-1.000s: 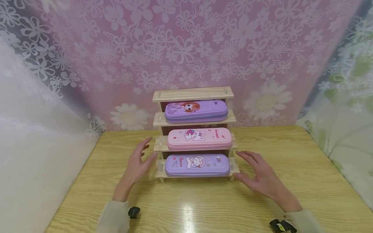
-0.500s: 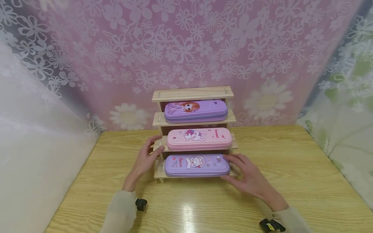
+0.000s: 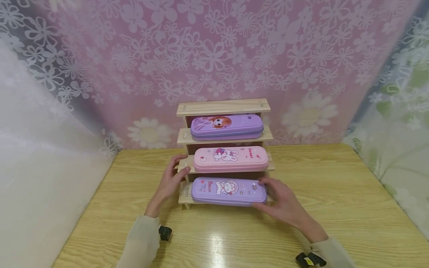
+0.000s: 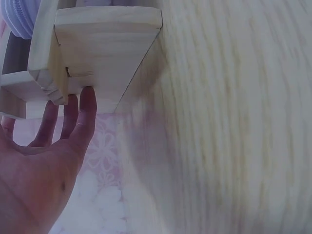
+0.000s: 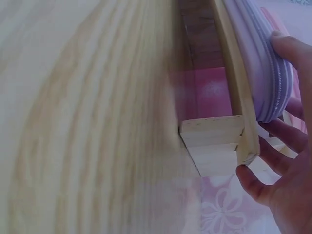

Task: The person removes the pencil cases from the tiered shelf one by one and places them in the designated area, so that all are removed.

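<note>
A stepped wooden shelf [image 3: 182,137] stands on the table, with three zipped pencil cases on its tiers. My left hand [image 3: 169,182] grips the left end of the board under the pink pencil case [image 3: 231,159]; in the left wrist view its fingers [image 4: 87,109] bend up against the wood. On the lowest tier lies a lilac pencil case [image 3: 229,191] with a rabbit print, its right end angled toward the front. My right hand [image 3: 285,203] pinches that end, thumb at the front side and fingers at the back. Its thumb [image 5: 287,46] presses near the zip in the right wrist view.
Higher up sits a purple pencil case [image 3: 227,126] with a doll print, under the bare top board [image 3: 223,107]. A pink floral curtain [image 3: 214,56] hangs behind the wood-grain table [image 3: 214,242]. Pale cloth hangs at both sides.
My left hand has moved right onto the shelf and gripped it. My right hand has come left and taken hold of the lilac pencil case, whose right end has swung slightly forward.
</note>
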